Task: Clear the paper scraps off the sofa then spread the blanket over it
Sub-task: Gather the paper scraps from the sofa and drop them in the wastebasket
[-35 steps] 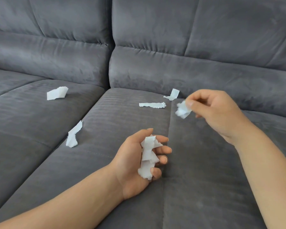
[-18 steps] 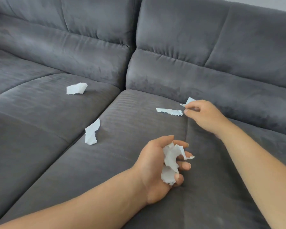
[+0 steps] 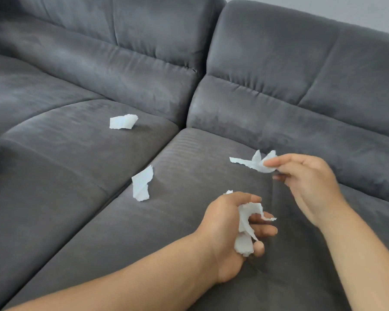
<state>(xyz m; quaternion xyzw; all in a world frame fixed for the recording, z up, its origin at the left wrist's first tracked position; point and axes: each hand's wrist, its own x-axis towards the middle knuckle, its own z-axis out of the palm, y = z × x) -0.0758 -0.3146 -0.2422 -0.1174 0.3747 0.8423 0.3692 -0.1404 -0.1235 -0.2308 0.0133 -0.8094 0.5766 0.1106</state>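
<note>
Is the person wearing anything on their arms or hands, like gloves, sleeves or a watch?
Nothing shows. Both forearms are bare up to the frame edge, with no sleeve in view. The left hand and right hand have no gloves, rings, watch or bracelet. The fingernails look short and unpainted.

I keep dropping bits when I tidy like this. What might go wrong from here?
The left hand is loosely cupped around a wad of scraps, so a piece may slip out. The right hand pinches only one end of a long strip, which may tear. Two scraps lie further left and are easily missed.
</note>
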